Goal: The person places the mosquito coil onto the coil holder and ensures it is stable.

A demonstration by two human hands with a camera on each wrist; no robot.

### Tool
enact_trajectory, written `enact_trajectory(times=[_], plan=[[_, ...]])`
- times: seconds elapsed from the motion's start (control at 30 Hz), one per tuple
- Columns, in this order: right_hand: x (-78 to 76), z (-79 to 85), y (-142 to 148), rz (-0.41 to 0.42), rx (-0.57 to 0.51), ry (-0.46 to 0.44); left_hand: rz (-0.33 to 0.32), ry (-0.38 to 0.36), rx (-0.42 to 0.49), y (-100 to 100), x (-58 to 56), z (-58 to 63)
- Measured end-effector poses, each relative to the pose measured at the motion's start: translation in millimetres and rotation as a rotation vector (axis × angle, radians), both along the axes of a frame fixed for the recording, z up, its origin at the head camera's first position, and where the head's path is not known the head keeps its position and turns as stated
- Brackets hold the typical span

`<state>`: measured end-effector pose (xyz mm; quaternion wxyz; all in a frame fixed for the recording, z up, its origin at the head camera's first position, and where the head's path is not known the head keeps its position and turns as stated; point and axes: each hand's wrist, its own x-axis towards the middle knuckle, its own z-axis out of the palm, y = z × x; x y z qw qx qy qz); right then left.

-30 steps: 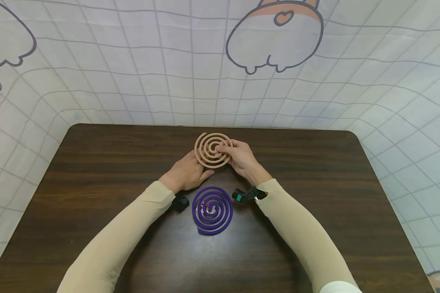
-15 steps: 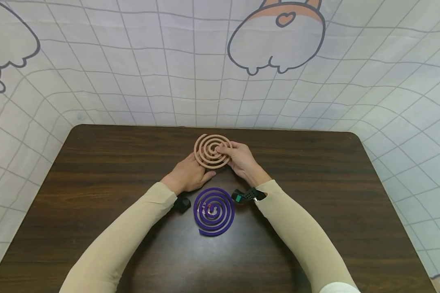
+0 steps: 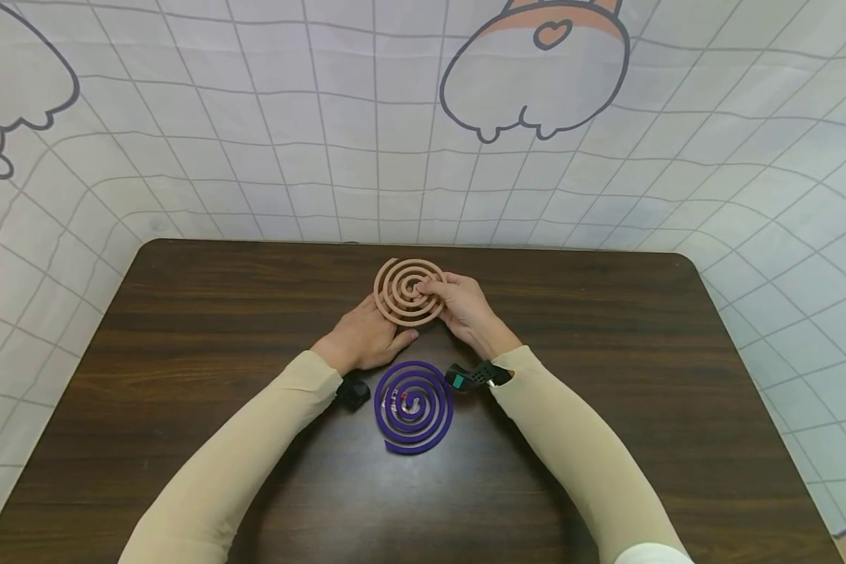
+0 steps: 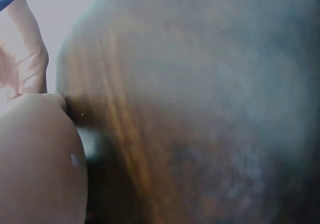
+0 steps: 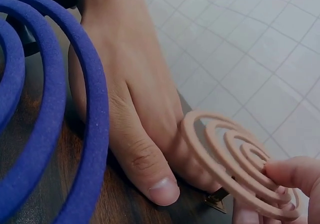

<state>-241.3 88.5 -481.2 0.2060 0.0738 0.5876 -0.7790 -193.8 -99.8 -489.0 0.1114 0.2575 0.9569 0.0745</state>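
Observation:
My right hand [image 3: 467, 307] pinches a tan mosquito coil [image 3: 410, 323] near its centre, thumb on top and fingers underneath. In the right wrist view, the tilted coil stands over a small gold-coloured metal stand [image 5: 216, 200]. My left hand [image 3: 366, 333] lies low on the table, fingers reaching under the coil's left side, thumb apart from them. Its fingertips are right at the metal stand, partly hidden by the coil. Nearer to me is a second mosquito coil [image 5: 95, 99], purple, large in the foreground of the right wrist view.
Something small, red and white, shows through the purple coil's gaps. The dark wooden table [image 3: 218, 313] ends at a white grid-patterned curtain [image 3: 268, 157] with cartoon prints. Black straps with cameras sit at both wrists, the right one [image 3: 472, 376] close beside the purple coil.
The head view has shifted slightly. Both hands and both coils keep nearly the same places; the right thumb shifts a little at the tan coil's centre.

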Motion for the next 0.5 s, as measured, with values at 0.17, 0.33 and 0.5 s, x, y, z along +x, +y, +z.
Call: enact_trajectory(times=[0.17,0.33,0.5], plan=[[1.1,0.3,-1.0,0.000,-0.033,-0.007,0.011,-0.001,0.021,0.1,-0.1,-2.5],[2.3,-0.1,-1.7,0.007,-0.057,-0.015,0.008,0.009,0.019,0.4,0.7,-1.9],[3.6,-0.4,-3.0,0.013,-0.070,-0.026,-0.012,0.013,0.031,0.0,1.0,-1.2]])
